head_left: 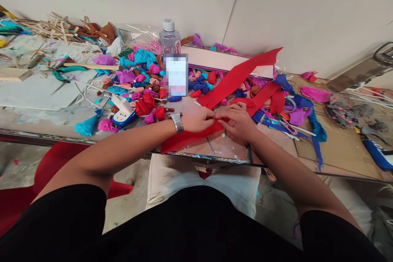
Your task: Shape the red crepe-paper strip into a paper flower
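Observation:
Both hands meet over the front of the table, fingertips pinched on a strip of red crepe paper [193,139]. My left hand [199,118], with a metal watch [177,123] at its wrist, is closed on the strip's upper edge. Right beside it, my right hand [238,120] pinches the same strip, its fingers bent. The strip spreads to the left below my left hand. Another long red strip [239,75] lies diagonally behind the hands. Red rolled paper buds [145,104] lie left of my left wrist. The exact fold between my fingertips is too small to make out.
A water bottle [170,37] and a phone with a blurred screen [176,75] stand amid several coloured paper rosettes. A blue-and-white power strip [124,112] sits at left, near green-handled pliers [69,69]. Scissors [288,125] and cardboard [331,147] lie at right.

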The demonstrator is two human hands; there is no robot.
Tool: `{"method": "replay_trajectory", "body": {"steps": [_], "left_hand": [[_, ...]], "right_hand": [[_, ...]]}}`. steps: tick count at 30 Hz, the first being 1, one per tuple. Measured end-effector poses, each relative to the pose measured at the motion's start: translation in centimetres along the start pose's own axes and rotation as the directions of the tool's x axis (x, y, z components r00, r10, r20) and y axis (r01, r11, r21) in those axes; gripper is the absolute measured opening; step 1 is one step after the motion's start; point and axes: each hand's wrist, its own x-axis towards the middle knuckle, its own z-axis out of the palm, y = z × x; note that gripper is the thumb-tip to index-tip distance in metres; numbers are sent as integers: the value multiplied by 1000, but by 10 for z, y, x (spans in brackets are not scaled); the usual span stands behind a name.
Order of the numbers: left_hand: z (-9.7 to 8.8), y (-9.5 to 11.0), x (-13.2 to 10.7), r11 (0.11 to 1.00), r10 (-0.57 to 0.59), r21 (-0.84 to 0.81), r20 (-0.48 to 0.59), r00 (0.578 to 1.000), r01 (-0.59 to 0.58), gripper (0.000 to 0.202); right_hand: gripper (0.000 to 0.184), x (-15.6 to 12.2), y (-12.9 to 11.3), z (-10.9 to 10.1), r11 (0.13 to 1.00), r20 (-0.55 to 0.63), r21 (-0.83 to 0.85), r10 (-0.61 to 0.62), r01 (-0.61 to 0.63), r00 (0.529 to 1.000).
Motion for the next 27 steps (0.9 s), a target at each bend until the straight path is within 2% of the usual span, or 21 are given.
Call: {"method": "replay_trajectory", "body": {"steps": [7, 18, 24, 27], "left_hand": [[-3, -5, 4, 988, -10, -149, 103, 995, 25, 19], [0, -10, 4, 928, -112, -342, 121, 986, 147, 22], [1, -10, 4, 929, -165, -315, 118, 979, 195, 31], [0, -10, 4, 942, -131, -300, 89, 987, 152, 40]], "right_hand": [[20, -1, 2, 2, 1000, -12, -12, -26, 26, 1000], [20, -1, 3, 0, 999, 0, 11, -46, 46, 999], [19, -1, 3, -1, 997, -23, 21, -76, 76, 997], [18, -1, 4, -1, 998, -11, 19, -54, 55, 998]]}}
